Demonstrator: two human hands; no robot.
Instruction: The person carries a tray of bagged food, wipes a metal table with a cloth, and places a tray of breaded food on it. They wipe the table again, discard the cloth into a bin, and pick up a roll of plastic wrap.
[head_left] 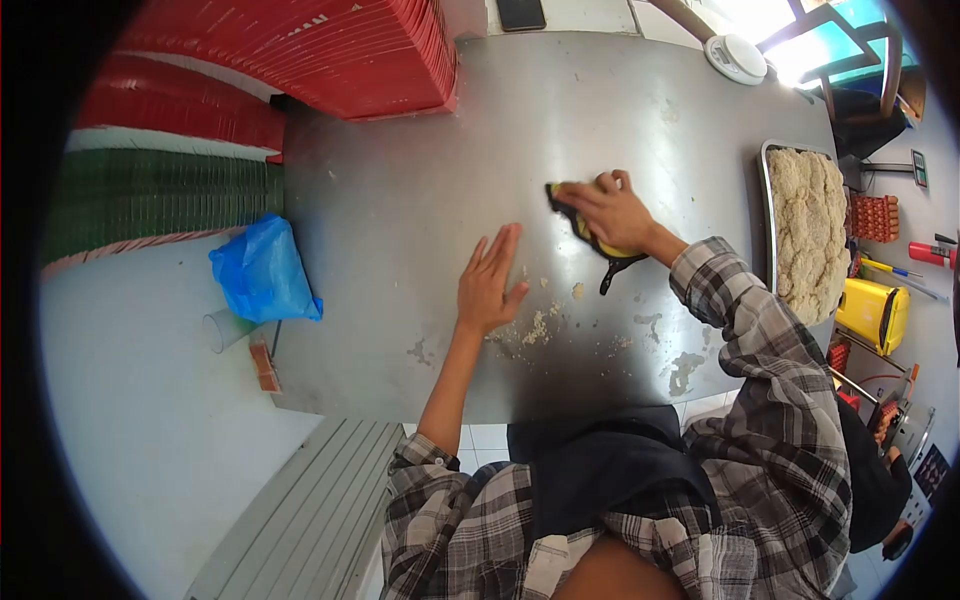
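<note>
On the steel table (400,220), my right hand (615,215) presses down over a black-and-yellow cloth (622,268), which shows around the fingers and below the palm. Part of the cloth is hidden under the hand. My left hand (487,290) lies open, fingers extended, at the table's surface with nothing in its grasp. Pale dough crumbs (540,325) are scattered just right of the left hand and below the right one. Wet or floury patches (685,372) mark the surface nearer my body.
A tray of lumpy dough (808,225) stands along the right edge. Stacked red crates (370,60) occupy the far left corner, with green crates (160,195) beside them. A blue plastic bag (265,270) sits at the left edge. A white scale (735,58) stands at the far right.
</note>
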